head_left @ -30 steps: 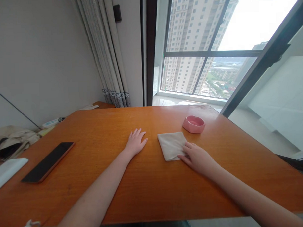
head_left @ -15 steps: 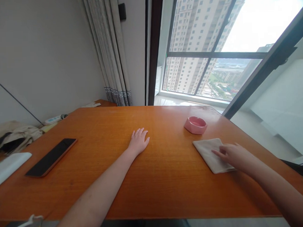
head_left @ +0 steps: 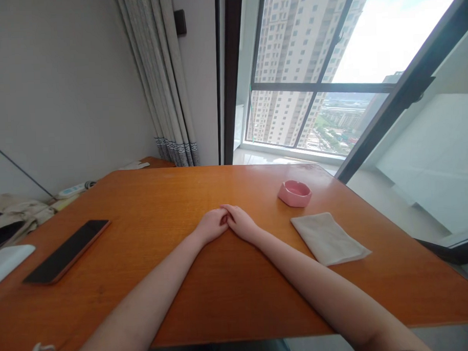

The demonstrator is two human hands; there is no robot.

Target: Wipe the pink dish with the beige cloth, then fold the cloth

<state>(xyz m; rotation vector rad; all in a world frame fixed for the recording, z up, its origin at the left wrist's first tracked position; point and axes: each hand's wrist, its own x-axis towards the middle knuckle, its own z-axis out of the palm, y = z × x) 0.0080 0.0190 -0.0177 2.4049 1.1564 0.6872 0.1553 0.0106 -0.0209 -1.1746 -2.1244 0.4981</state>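
Observation:
My left hand (head_left: 212, 224) and my right hand (head_left: 240, 222) rest together on the wooden table (head_left: 223, 293), touching at the fingers in the middle. The fingers of both hands are curled in against each other, partly hidden where they overlap, with no object showing in them. To the right of my right hand lies a folded light grey cloth (head_left: 328, 239), flat on the table and apart from the hand. Just behind the cloth sits a pink ashtray (head_left: 295, 195) with a faceted outside and a round hollow.
A long dark flat object with an orange edge (head_left: 68, 251) lies on the left of the table, beside a white object (head_left: 10, 262) at its edge. Farther left are a power strip (head_left: 71, 190) and a heap of fabric (head_left: 16, 219). A large window stands behind.
My right hand has left the grey cloth and moved left to meet my left hand. My left hand's spread fingers have curled in. The view has shifted slightly; the cloth and ashtray stay put.

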